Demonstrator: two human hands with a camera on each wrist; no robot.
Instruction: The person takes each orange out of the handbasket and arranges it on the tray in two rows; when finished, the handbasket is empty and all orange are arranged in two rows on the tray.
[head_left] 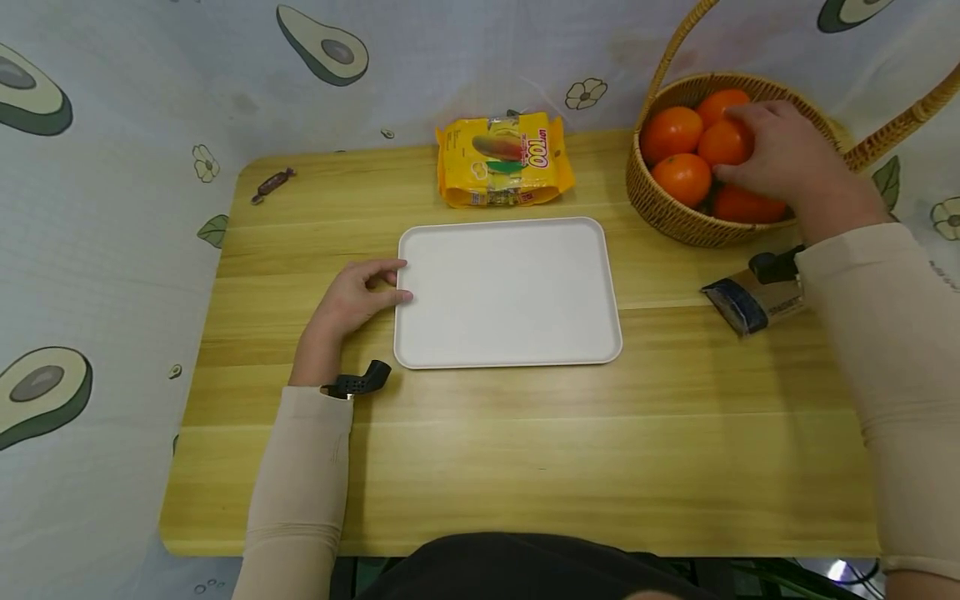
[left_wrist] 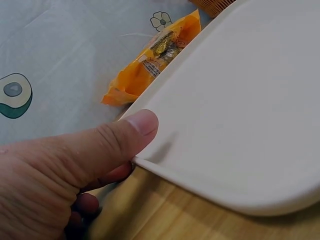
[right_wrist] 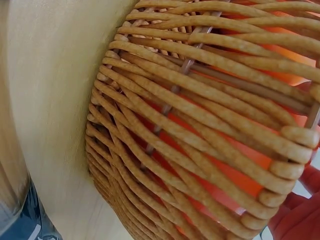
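A white rectangular tray (head_left: 510,292) lies on the wooden table. My left hand (head_left: 358,293) pinches its left edge; in the left wrist view the thumb (left_wrist: 142,125) lies over the rim and other fingers are beneath. At the back right stands a wicker basket (head_left: 675,218) with several oranges (head_left: 672,135) in it. Reaching in from above, my right hand (head_left: 787,154) grips an orange (head_left: 725,142) between thumb and fingers. The right wrist view is mostly filled by the woven basket wall (right_wrist: 200,115), which hides much of that hand.
Behind the tray sits a yellow snack packet (head_left: 504,160) with a mango picture. A small wrapped candy (head_left: 273,185) lies at the far left corner. Partly under my right forearm is a brown and dark-blue packet (head_left: 750,302). The basket's tall handle (head_left: 678,37) arches over it.
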